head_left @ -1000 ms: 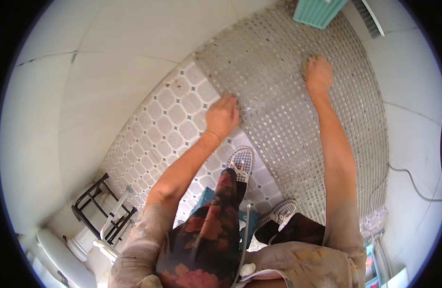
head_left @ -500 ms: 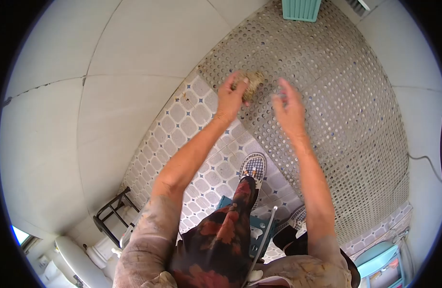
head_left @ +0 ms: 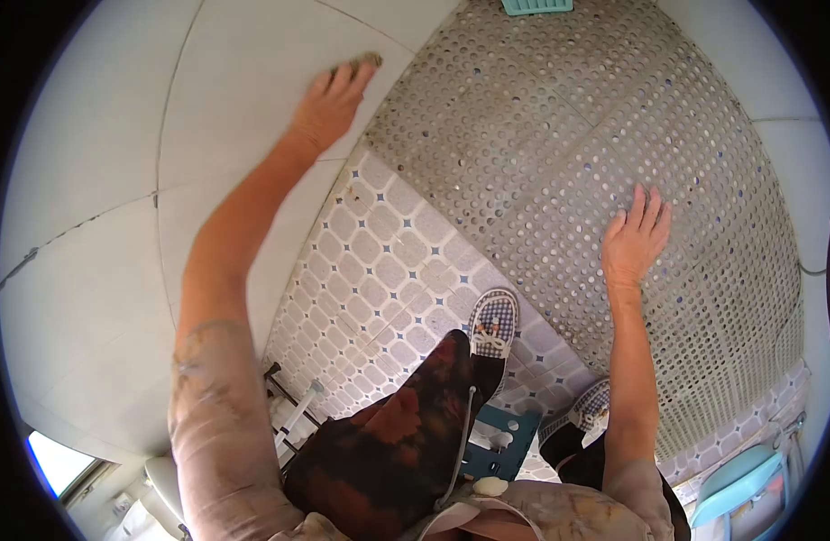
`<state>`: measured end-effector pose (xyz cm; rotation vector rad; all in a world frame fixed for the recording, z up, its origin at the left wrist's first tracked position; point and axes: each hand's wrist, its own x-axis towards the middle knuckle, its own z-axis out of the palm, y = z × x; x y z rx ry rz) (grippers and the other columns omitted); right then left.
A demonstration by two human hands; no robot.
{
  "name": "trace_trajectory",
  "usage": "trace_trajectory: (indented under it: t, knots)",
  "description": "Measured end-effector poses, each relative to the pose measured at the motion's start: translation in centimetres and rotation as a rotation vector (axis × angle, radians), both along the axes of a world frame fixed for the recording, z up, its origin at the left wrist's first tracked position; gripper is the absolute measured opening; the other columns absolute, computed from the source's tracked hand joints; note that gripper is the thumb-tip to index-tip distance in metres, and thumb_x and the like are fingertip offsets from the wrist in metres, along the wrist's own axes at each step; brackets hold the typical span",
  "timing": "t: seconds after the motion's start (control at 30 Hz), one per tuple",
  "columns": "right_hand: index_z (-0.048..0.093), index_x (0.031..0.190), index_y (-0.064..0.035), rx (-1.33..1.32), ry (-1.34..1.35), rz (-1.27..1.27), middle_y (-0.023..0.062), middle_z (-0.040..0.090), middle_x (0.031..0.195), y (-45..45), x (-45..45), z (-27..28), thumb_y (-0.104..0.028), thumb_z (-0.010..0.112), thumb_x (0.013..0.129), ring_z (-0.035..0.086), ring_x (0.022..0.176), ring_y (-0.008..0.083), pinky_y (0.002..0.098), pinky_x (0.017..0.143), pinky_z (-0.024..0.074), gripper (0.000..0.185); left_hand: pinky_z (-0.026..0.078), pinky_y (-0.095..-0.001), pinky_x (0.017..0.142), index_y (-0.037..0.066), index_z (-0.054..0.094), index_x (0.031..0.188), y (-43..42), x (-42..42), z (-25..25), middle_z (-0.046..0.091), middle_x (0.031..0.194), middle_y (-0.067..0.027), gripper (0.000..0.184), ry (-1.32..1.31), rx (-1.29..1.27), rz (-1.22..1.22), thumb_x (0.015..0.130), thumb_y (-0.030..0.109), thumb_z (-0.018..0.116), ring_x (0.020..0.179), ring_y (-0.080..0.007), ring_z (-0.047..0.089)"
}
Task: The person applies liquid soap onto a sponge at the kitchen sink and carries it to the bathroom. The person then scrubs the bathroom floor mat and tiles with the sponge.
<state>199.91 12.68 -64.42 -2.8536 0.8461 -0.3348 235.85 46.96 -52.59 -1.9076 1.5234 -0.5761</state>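
My left hand (head_left: 332, 104) is up against the pale wall panel at the upper left. Its fingers are bent over a brownish, fibrous scouring pad (head_left: 371, 60), mostly hidden under them and pressed to the wall. My right hand (head_left: 637, 234) rests palm down on the grey perforated floor mat (head_left: 523, 153), fingers spread and nothing in it. Between my arms, a checked shoe (head_left: 494, 323) stands on the patterned tile floor (head_left: 379, 252) by the mat's edge.
A turquoise plastic basket (head_left: 536, 5) stands on the mat's far end. Under me is a dark green plastic stool (head_left: 500, 442). A dark metal frame (head_left: 293, 406) is at lower left, and a light-blue rack (head_left: 739, 487) at lower right.
My left hand has carried the pad from over the mat up and left onto the wall. My right hand has moved right and down onto the mat. The view has shifted slightly.
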Motion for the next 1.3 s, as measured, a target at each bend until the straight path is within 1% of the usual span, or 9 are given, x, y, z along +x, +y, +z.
trace_trajectory:
  t: [0.07,0.2,0.5,0.67,0.77,1.0,1.1,1.2,1.3]
  knots:
    - [0.046,0.140,-0.0134,0.013,0.031,-0.015,0.0102,0.038,0.148,0.0,0.1,0.1,-0.019,0.059,0.086,0.031,0.137,0.0402,0.0517,0.112,0.0280,0.056,0.034,-0.0359,0.099,0.003,0.055,0.134,0.9,-2.0,-3.2,0.046,0.136,-0.0041,0.054,0.137,0.197,0.272,0.083,0.020,0.060,0.118,-0.0229,0.043]
    - [0.046,0.140,-0.0135,0.024,0.006,-0.014,0.0103,0.039,0.148,-0.1,0.2,0.1,-0.019,0.059,0.086,0.030,0.138,0.0398,0.0524,0.112,0.0274,0.056,0.037,-0.0357,0.097,0.004,0.061,0.125,3.6,-3.1,-7.2,0.048,0.133,-0.0056,0.046,0.075,0.228,0.134,0.081,0.016,0.060,0.115,-0.0238,0.044]
    - [0.049,0.139,-0.0146,-0.033,-0.022,0.004,0.0097,0.043,0.145,0.1,0.2,0.0,-0.020,0.057,0.086,0.036,0.135,0.0396,0.0530,0.110,0.0300,0.054,0.040,-0.0334,0.088,0.011,0.065,0.119,-7.2,3.2,6.5,0.053,0.127,0.0048,0.042,-0.137,-0.109,-0.102,0.078,0.015,0.060,0.110,-0.0153,0.049]
    - [0.049,0.138,-0.0144,0.004,-0.014,-0.006,0.0094,0.041,0.146,-0.3,-0.1,-0.1,-0.020,0.058,0.085,0.035,0.135,0.0394,0.0526,0.110,0.0294,0.054,0.036,-0.0406,0.101,0.005,0.076,0.093,0.1,-1.7,-4.0,0.050,0.137,-0.0059,0.024,0.229,0.318,0.081,0.079,0.016,0.060,0.120,-0.0269,0.044]
    - [0.048,0.138,-0.0135,0.027,-0.015,-0.012,0.0093,0.041,0.147,-0.3,0.0,0.2,-0.020,0.059,0.085,0.033,0.136,0.0392,0.0524,0.111,0.0284,0.055,0.035,-0.0400,0.101,0.005,0.076,0.092,-0.1,-2.7,-5.2,0.049,0.137,-0.0059,0.024,0.125,0.237,0.045,0.079,0.017,0.060,0.119,-0.0265,0.043]
    - [0.048,0.138,-0.0132,0.040,-0.006,-0.017,0.0094,0.040,0.147,-0.2,0.2,0.5,-0.019,0.059,0.085,0.033,0.137,0.0387,0.0517,0.112,0.0266,0.054,0.037,-0.0391,0.095,0.004,0.070,0.107,-14.5,6.1,2.2,0.054,0.126,-0.0032,0.033,-0.135,-0.044,-0.105,0.078,0.016,0.060,0.114,-0.0229,0.046]
    - [0.048,0.139,-0.0135,0.062,0.006,-0.024,0.0093,0.041,0.147,-0.1,0.1,0.7,-0.019,0.059,0.085,0.032,0.137,0.0381,0.0516,0.112,0.0263,0.055,0.019,-0.0520,0.117,0.004,0.061,0.129,-18.5,8.1,2.1,0.034,0.155,-0.0096,0.044,-0.060,0.113,0.150,0.088,0.017,0.052,0.144,-0.0335,0.024]
    - [0.049,0.139,-0.0137,0.073,-0.020,-0.023,0.0090,0.041,0.146,-0.4,0.0,0.7,-0.019,0.060,0.085,0.032,0.138,0.0375,0.0516,0.113,0.0259,0.055,0.037,-0.0408,0.095,0.004,0.068,0.111,-14.5,6.4,-1.0,0.055,0.125,-0.0046,0.035,0.018,0.032,0.024,0.079,0.015,0.059,0.116,-0.0242,0.046]
    - [0.049,0.139,-0.0139,0.095,-0.049,-0.027,0.0086,0.042,0.146,-0.6,-0.1,0.6,-0.019,0.060,0.085,0.032,0.138,0.0373,0.0516,0.113,0.0256,0.055,0.035,-0.0431,0.102,0.005,0.074,0.102,-4.3,1.3,-5.3,0.056,0.128,-0.0067,0.031,0.102,0.284,0.045,0.080,0.020,0.058,0.121,-0.0266,0.044]
